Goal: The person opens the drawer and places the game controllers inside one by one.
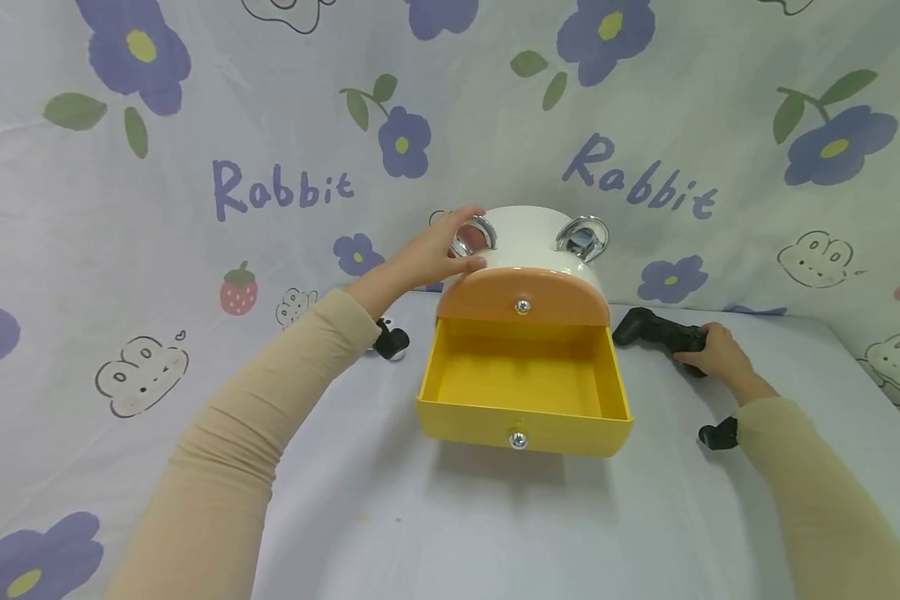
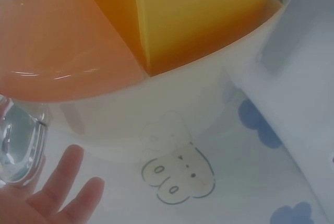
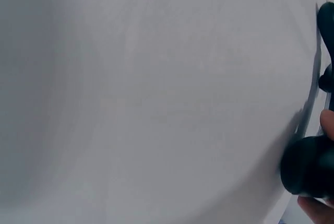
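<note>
Over the remote feed I see a white cabinet (image 1: 528, 237) at center, its yellow drawer (image 1: 521, 379) pulled out. The person's left hand (image 1: 437, 252), fingers spread, lies against its left chrome ear (image 1: 487, 228). Right of center, the right hand (image 1: 723, 360) grips a black game controller (image 1: 654, 330).

Tons of room to drop into the drawer (image 1: 525, 429) from above, and sliding across the table (image 1: 495, 533) up front works too. Left sleeve (image 1: 243, 417) blocks that side; gamepad (image 1: 654, 330) plus right hand (image 1: 722, 358) crowd the other.
</note>
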A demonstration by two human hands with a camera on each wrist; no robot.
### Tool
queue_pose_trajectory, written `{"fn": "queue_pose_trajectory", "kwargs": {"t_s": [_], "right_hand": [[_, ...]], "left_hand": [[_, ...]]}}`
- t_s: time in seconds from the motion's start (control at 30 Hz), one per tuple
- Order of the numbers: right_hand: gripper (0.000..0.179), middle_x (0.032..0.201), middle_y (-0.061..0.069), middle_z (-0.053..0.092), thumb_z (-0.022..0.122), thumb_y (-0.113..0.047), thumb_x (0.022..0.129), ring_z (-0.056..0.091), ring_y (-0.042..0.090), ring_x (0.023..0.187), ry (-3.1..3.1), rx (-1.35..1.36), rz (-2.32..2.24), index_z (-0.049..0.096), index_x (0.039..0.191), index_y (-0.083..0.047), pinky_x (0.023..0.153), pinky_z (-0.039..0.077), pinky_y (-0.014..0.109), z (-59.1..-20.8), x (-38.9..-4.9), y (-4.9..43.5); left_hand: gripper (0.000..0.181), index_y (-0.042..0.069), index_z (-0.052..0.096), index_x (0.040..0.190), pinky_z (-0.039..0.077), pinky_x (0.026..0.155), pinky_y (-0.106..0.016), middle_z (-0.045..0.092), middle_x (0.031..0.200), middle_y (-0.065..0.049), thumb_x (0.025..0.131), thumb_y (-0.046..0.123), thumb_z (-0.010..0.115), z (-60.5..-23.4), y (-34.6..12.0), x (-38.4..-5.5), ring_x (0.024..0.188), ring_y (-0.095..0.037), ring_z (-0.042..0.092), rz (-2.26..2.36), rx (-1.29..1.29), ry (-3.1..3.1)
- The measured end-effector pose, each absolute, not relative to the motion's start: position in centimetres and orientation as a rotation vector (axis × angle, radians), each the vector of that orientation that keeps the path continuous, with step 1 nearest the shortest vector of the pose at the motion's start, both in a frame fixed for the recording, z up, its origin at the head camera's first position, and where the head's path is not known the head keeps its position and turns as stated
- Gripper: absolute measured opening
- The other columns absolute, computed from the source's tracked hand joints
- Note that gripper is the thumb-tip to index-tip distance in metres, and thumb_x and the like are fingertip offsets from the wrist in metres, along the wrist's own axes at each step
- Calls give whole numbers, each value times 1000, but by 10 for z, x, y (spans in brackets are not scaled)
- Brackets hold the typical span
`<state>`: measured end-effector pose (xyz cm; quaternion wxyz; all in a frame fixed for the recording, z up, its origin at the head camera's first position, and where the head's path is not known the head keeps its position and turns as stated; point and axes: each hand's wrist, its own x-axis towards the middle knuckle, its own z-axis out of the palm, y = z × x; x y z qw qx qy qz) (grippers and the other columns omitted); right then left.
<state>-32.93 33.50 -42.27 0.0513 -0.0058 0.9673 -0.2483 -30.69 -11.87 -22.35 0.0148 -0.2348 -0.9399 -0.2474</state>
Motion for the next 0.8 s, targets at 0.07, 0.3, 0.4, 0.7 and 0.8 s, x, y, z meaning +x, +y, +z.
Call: {"fn": "queue_pose_trajectory", "kwargs": {"t_s": [0.07, 0.3, 0.4, 0.7, 0.8], "right_hand": [[77, 121, 44, 30, 62, -30, 82, 33, 56, 111, 2944, -35, -742, 24, 125, 21, 92, 32, 61, -422, -331, 333], [70, 111, 39, 37, 69, -25, 78, 42, 49, 100, 2932, -113, -703, 32, 117, 21, 84, 39, 58, -416, -334, 327], [77, 116, 43, 29, 68, -23, 77, 38, 54, 103, 2901, -115, -652, 26, 123, 22, 87, 37, 61, -414, -333, 323], [82, 123, 48, 19, 65, -24, 78, 29, 60, 111, 2798, -205, -516, 21, 130, 21, 92, 31, 66, -414, -331, 324], [83, 122, 47, 26, 67, -27, 78, 32, 58, 111, 2785, -245, -570, 22, 129, 21, 92, 32, 65, -416, -327, 326]], "left_hand": [[76, 26, 20, 144, 49, 87, -36, 28, 147, -3, 83, 37, 65, -224, -119, -307, 96, -21, 55, -773, -735, -2924], [76, 25, 20, 144, 48, 89, -34, 26, 149, -2, 84, 36, 65, -225, -119, -309, 100, -20, 54, -784, -742, -2921], [77, 25, 20, 145, 48, 90, -34, 25, 149, -2, 84, 37, 65, -225, -119, -308, 100, -20, 53, -778, -734, -2924], [77, 25, 20, 145, 47, 90, -34, 25, 149, -2, 84, 37, 65, -224, -118, -307, 102, -20, 53, -767, -722, -2926], [77, 25, 19, 145, 47, 90, -34, 25, 149, -2, 84, 37, 64, -224, -118, -307, 102, -21, 53, -764, -729, -2925]]}}
